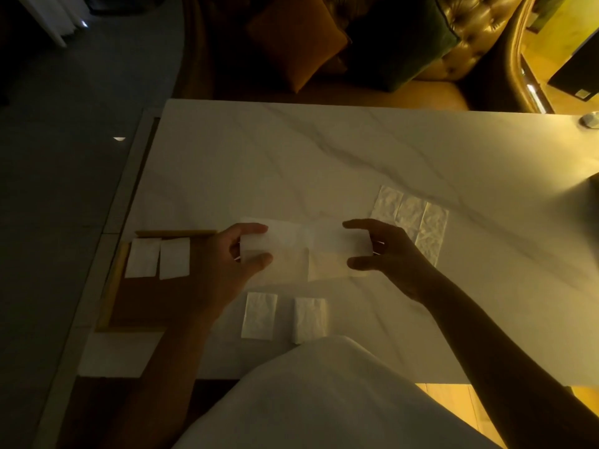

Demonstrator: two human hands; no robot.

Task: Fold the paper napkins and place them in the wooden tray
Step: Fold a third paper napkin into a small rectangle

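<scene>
A white paper napkin [304,243] is stretched flat just above the marble table. My left hand [233,254] pinches its left end and my right hand [385,254] pinches its right end. At the table's left edge lies the wooden tray [111,296], with two folded napkins [158,258] side by side at its far end. Two more folded napkins [285,315] rest on the table near me, below the held one. Three unfolded embossed napkins [411,218] lie side by side beyond my right hand.
The white marble table [324,157] has its left edge beside the tray. A sofa with an orange cushion [295,43] and a dark green cushion stands behind the far edge. A small metal object [588,119] sits at the far right corner.
</scene>
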